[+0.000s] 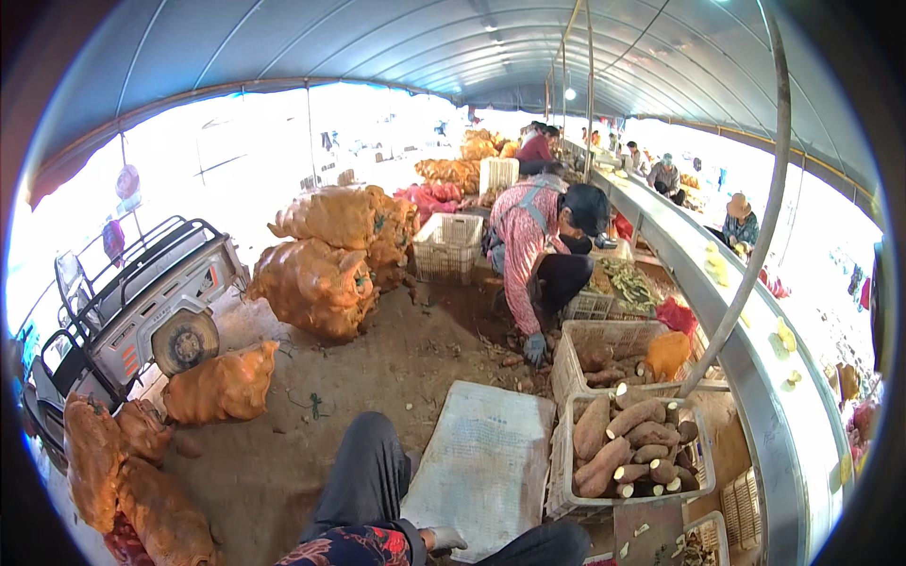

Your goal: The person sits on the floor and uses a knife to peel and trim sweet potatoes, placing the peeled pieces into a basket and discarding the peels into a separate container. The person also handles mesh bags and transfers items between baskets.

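My left hand, in a pale glove below a dark cuff and flowered sleeve, rests low between my knees, near the edge of a flat whitish woven sheet. Its fingers are too small and partly hidden to read. My right hand is out of view. Right of the sheet stands a plastic crate full of sweet potatoes, several with pale cut ends. A flat board lies in front of that crate. Beside the board, a lower crate holds scraps or peelings.
A co-worker bends over the littered ground ahead, beside another sweet potato crate. A long conveyor and a slanting pole stand right. Orange net sacks and a cargo tricycle are left.
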### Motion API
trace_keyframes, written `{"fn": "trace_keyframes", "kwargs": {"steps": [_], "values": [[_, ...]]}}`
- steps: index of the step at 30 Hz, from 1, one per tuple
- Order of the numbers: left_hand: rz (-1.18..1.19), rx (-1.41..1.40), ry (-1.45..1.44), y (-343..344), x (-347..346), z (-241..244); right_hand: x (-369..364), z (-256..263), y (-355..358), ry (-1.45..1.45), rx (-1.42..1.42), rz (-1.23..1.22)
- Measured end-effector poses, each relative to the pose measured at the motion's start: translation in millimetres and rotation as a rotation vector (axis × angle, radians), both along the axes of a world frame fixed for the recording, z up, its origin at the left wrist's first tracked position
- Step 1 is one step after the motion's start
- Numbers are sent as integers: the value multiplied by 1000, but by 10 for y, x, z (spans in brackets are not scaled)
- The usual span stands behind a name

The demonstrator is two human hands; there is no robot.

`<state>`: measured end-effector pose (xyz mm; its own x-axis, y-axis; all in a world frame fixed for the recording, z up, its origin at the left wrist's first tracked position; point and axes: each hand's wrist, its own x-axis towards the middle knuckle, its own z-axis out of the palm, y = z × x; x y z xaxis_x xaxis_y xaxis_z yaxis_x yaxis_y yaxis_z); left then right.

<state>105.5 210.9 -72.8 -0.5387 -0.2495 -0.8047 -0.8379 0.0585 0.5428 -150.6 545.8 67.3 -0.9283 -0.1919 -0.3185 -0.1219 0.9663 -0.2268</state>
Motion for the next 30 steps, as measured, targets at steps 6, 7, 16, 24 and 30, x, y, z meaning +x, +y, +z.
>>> {"fn": "trace_keyframes", "kwargs": {"steps": [6, 7, 16, 24, 30], "values": [[-72, -41, 19, 93, -67, 19, -158, -445, 253, 133, -113, 78], [-82, -58, 18, 113, -9, 29, -40, -343, 289, 133, -146, 95], [-277, -686, 396, 103, -764, 1560, 334, 522, 1055, -44, -1001, -248], [-75, 22, 901, 1106, -1395, 3547, 699, 1354, 962, -31, -1517, -359], [-358, 532, 827, 1754, -1217, 3262, 1005, 1552, 438, -78, -1561, -45]]}}
